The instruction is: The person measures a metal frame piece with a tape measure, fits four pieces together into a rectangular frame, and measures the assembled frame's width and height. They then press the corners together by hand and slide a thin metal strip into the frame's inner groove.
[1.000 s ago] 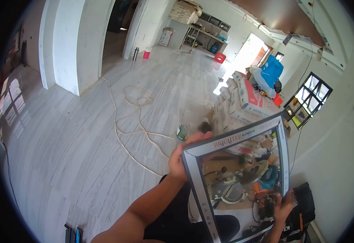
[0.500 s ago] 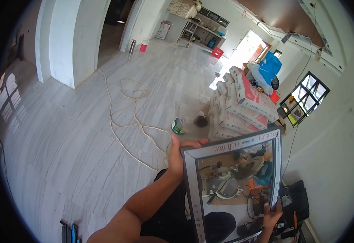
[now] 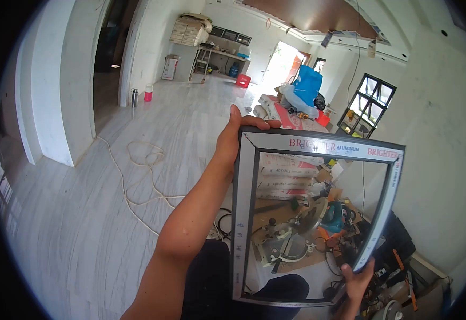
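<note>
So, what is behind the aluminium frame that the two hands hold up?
Through the frame, a mitre saw, stacked bags and a teal power tool show. Its bars hide strips of the floor. The left hand and right hand grip its edges.

Bare left hand (image 3: 233, 140) and forearm, bare right hand (image 3: 356, 281); dressed in plain black cloth (image 3: 203, 282), seen low between both arms.

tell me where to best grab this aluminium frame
By its flat rails at opposite corners, from the outer edges: the frame is a wide rectangle with a see-through middle, so only the rim gives hold. The left hand at top left and right hand at bottom right likely balance it.
</note>
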Motion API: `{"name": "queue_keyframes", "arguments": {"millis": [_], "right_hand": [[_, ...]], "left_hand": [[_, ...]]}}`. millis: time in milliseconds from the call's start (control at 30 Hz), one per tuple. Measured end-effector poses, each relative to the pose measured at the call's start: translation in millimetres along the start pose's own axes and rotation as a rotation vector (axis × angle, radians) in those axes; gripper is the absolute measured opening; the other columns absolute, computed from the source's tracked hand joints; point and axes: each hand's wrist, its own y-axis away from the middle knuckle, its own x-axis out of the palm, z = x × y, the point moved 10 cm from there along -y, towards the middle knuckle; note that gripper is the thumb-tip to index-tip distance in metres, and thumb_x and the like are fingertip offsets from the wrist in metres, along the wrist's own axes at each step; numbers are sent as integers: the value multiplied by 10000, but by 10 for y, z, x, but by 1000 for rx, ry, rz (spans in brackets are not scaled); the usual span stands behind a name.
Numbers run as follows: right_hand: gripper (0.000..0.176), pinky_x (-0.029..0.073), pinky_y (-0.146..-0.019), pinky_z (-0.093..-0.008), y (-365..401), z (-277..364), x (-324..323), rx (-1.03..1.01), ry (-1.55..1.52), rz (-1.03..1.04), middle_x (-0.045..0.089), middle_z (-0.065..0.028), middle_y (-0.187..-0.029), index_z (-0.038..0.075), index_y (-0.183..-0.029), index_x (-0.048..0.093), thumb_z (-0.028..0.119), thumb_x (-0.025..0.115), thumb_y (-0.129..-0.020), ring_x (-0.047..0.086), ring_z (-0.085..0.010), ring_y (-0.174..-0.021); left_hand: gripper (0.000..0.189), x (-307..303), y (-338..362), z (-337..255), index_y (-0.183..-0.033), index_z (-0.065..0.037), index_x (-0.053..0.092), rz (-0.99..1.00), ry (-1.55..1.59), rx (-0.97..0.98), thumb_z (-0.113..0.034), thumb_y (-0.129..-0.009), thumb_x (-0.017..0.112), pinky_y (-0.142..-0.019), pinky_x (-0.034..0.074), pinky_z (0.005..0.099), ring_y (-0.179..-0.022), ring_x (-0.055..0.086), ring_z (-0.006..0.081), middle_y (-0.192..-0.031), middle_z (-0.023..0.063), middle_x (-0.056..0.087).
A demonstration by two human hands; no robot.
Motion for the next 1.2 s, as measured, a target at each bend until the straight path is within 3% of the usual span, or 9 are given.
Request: {"name": "queue_keyframes", "arguments": {"millis": [167, 233, 333, 400, 500, 567, 700, 967, 1200], "right_hand": [[638, 439, -789, -266, -35, 112, -292, 39, 91, 43, 514, -44, -1014, -19, -1193, 448, 278, 812, -762, 497, -130, -892], [697, 402, -831, -263, 64, 222, -106, -2, -21, 74, 491, -26, -1016, -30, -1193, 460, 290, 856, -717, 458, -135, -939], [664, 464, -771, -275, 168, 50, 66, 2, 32, 184, 538, -58, -976, -34, -1198, 446, 265, 835, -750, 552, -150, -880], [594, 526, -627, -290, 173, -90, 330, 225, -384, 330, 586, -89, -849, -34, -1188, 433, 222, 795, -793, 630, -175, -704], [531, 519, -488, -294, 46, -129, 522, 186, -401, 319, 589, -95, -721, -31, -1178, 424, 181, 758, -823, 615, -183, -532], [534, 514, -507, -284, 4, -133, 630, 223, -382, 350, 589, -83, -701, -33, -1176, 427, 189, 761, -823, 610, -171, -551], [517, 495, -492, -270, -49, -62, 805, 205, -392, 349, 583, -83, -682, -25, -1150, 434, 190, 767, -820, 592, -156, -538], [582, 509, -498, -272, 19, -86, 967, 259, -389, 279, 586, -71, -752, -15, -1106, 465, 241, 841, -744, 591, -141, -576], [536, 495, -533, -249, -545, -8, 586, 102, -331, 289, 650, -115, -889, -48, -1144, 528, 195, 822, -768, 615, -122, -655]], "left_hand": [[613, -1, -101, 157, -812, -37, 638, 43, 222, 18, -583, -967, 407, -916, 508, 444, -1003, 631, 344, -1066, 204, 658], [572, -104, 1, 44, -783, -96, 640, 11, 166, 40, -579, -973, 401, -642, 554, 328, -798, 676, 254, -979, 134, 691], [559, -498, 135, -27, -752, -114, 643, -103, 89, 106, -580, -966, 421, -481, 516, 276, -723, 684, 217, -936, 108, 705], [556, -682, 206, -39, -741, -114, 643, -103, 108, 121, -575, -965, 428, -499, 526, 280, -743, 688, 222, -928, 108, 708], [548, -956, 246, -111, -727, -113, 645, -96, 129, 143, -558, -969, 436, -543, 549, 291, -761, 694, 230, -912, 107, 717], [616, -1103, 244, -117, -763, -60, 663, -21, 216, 144, -555, -990, 374, -801, 549, 399, -861, 676, 297, -961, 170, 700], [536, -1225, 267, -240, -728, -109, 659, -56, 101, 118, -531, -977, 441, -653, 574, 311, -775, 696, 233, -911, 103, 725], [535, -1475, 285, -474, -728, -98, 650, -140, 78, 203, -514, -987, 435, -687, 578, 340, -760, 688, 237, -884, 102, 721], [721, -1092, 165, -302, -1155, -11, 512, -392, -448, 102, -681, -912, 404, -568, 567, 319, -730, 675, 225, -931, 152, 642]]}}
